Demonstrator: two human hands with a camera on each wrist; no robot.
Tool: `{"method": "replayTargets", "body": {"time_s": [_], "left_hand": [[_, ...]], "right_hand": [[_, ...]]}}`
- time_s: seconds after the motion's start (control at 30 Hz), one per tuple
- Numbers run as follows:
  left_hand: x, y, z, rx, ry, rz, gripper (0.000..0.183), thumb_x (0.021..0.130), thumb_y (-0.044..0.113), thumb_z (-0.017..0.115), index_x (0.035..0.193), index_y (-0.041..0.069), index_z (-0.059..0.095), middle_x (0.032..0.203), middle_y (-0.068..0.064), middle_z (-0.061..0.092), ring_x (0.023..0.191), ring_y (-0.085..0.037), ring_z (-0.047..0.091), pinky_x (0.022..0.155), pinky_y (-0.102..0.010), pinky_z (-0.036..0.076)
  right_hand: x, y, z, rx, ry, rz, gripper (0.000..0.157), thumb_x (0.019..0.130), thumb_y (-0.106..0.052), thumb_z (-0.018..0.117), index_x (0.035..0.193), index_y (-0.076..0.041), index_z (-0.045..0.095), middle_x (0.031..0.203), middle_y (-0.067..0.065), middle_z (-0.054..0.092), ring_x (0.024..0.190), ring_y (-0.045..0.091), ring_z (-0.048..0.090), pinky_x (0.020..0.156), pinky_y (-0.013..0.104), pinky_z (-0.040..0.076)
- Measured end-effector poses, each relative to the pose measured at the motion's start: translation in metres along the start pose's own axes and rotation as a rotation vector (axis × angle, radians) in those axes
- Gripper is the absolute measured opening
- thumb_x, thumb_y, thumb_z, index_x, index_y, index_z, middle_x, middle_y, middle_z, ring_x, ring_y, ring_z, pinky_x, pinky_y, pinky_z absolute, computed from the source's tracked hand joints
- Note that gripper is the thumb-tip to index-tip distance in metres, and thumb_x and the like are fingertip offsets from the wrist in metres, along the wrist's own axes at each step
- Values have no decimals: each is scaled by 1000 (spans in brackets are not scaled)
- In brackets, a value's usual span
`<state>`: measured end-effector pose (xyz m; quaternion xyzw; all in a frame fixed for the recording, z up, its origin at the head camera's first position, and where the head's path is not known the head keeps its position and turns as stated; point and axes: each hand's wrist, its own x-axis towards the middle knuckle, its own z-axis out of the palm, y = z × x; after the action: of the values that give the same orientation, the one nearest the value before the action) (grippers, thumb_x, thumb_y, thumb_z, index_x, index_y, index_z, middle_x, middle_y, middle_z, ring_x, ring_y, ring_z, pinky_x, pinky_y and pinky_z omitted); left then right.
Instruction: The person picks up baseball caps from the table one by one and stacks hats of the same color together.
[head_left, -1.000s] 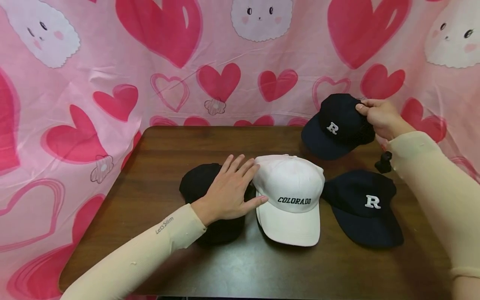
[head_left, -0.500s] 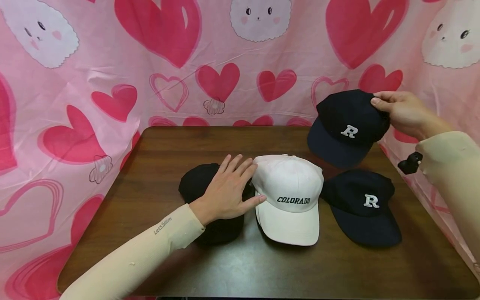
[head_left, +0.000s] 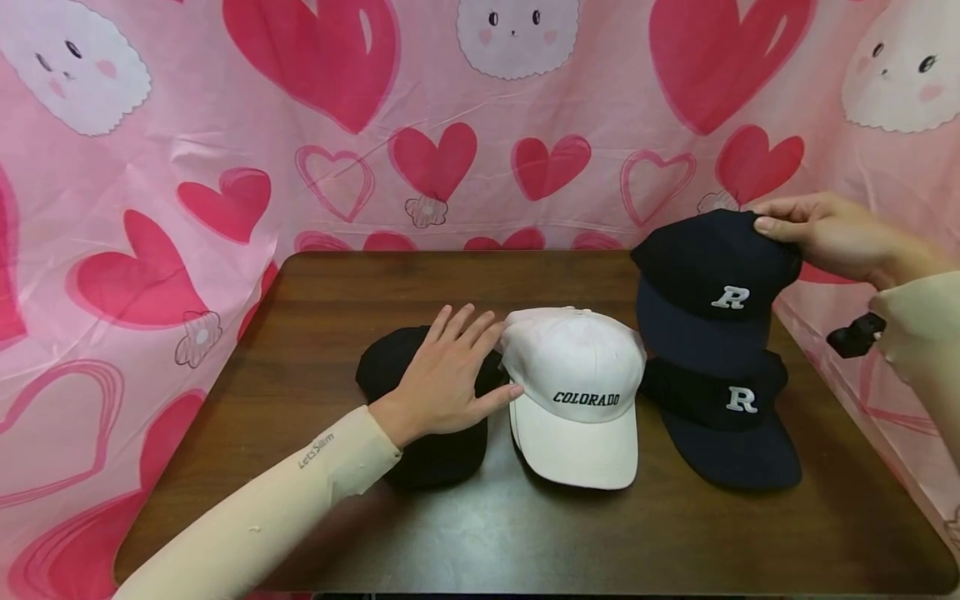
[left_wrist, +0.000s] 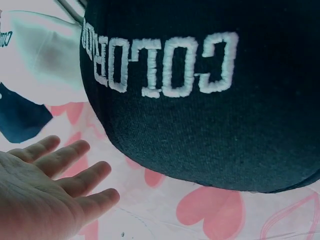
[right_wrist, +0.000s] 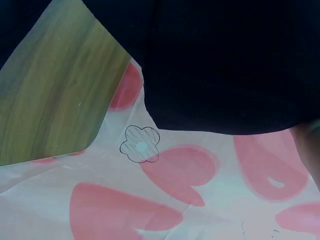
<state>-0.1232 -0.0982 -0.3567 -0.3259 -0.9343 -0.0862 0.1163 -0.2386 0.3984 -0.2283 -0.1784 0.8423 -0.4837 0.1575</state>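
Observation:
My right hand (head_left: 840, 233) pinches the crown of a navy baseball cap (head_left: 712, 258) with a white R between thumb and fingers. Its brim hangs downward and overlaps the top of a second navy R cap (head_left: 738, 458) on the table; whether they touch I cannot tell. The held cap (right_wrist: 225, 90) fills the upper right wrist view. My left hand (head_left: 442, 379) is spread with straight fingers over a black baseball cap (head_left: 393, 358). In the left wrist view, that hand (left_wrist: 45, 190) appears apart from the black cap (left_wrist: 200, 135), which bears white lettering.
A white COLORADO cap (head_left: 577, 358) lies between the black cap and the lower navy one, its brim toward me. Brown wooden table (head_left: 337, 283); a pink heart-print cloth (head_left: 495, 117) hangs behind it. A small black device (head_left: 855, 335) hangs at my right wrist.
My right hand has carried the navy cap to the right, then lowered it in front of the other navy cap's crown. The left hand has hardly moved.

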Motion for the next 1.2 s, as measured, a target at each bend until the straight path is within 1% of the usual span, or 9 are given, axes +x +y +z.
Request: {"method": "replayTargets", "body": {"time_s": [0.03, 0.23, 0.4, 0.63, 0.73, 0.8, 0.93, 1.1, 1.2], "left_hand": [[0, 0, 0, -1, 0, -1, 86, 95, 71, 46, 157, 12, 41, 159, -13, 43, 150, -38, 29, 126, -54, 5], [-1, -3, 1, -6, -3, -8, 85, 95, 71, 45, 155, 10, 44, 159, -13, 42, 150, -37, 28, 126, -54, 4], [-1, -4, 0, -13, 0, -7, 85, 96, 71, 46, 154, 10, 45, 159, -13, 42, 150, -37, 29, 126, -54, 4], [-2, -4, -1, -16, -16, -14, 85, 96, 71, 46, 155, 10, 44, 161, -12, 40, 152, -36, 26, 126, -53, 3], [-3, -4, -1, -24, -21, -16, 85, 96, 70, 47, 155, 10, 43, 161, -12, 40, 152, -36, 26, 126, -53, 2], [-3, -4, -1, -29, -20, -16, 85, 95, 70, 47, 155, 10, 43, 161, -12, 40, 152, -36, 25, 126, -53, 2], [-3, -5, 0, -30, -12, -10, 84, 96, 70, 48, 155, 10, 43, 161, -13, 40, 152, -37, 26, 126, -53, 2], [-3, -6, 1, -27, -6, -7, 84, 96, 70, 47, 155, 11, 44, 160, -13, 42, 151, -37, 27, 126, -53, 3], [-3, -6, 1, -31, -1, -6, 84, 95, 70, 48, 155, 10, 45, 159, -13, 42, 151, -37, 28, 126, -53, 3]], "right_hand": [[-2, 0, 0, -30, 3, 8, 34, 109, -9, 44, 139, -10, 62, 114, 3, 74, 97, 19, 73, 83, 28, 60], [-16, 7, -4, -89, -58, -12, 35, 110, -5, 40, 136, -8, 63, 112, 7, 75, 94, 23, 73, 84, 27, 59], [-28, 14, -11, -143, -120, 13, 35, 111, -6, 38, 134, -9, 63, 109, 11, 75, 93, 27, 72, 84, 27, 58], [-40, 26, -14, -134, -241, 21, 44, 111, -4, 35, 133, -29, 66, 111, 12, 75, 93, 32, 72, 84, 31, 60], [-45, 31, -14, -123, -274, 26, 49, 111, -4, 34, 132, -36, 65, 111, 11, 75, 93, 33, 72, 83, 33, 61], [-47, 34, -12, -108, -273, 46, 49, 111, -5, 35, 131, -38, 65, 111, 11, 76, 93, 33, 73, 82, 34, 61], [-48, 40, -9, -79, -286, 104, 46, 111, -5, 36, 131, -33, 66, 110, 12, 76, 93, 33, 74, 82, 36, 61], [-47, 48, -2, -77, -361, 119, 37, 110, -3, 37, 135, -14, 63, 112, 16, 74, 97, 30, 71, 85, 35, 60], [-46, 57, 6, -127, -357, 142, 31, 111, -7, 39, 134, -3, 58, 110, 17, 72, 98, 29, 69, 85, 36, 59]]}}
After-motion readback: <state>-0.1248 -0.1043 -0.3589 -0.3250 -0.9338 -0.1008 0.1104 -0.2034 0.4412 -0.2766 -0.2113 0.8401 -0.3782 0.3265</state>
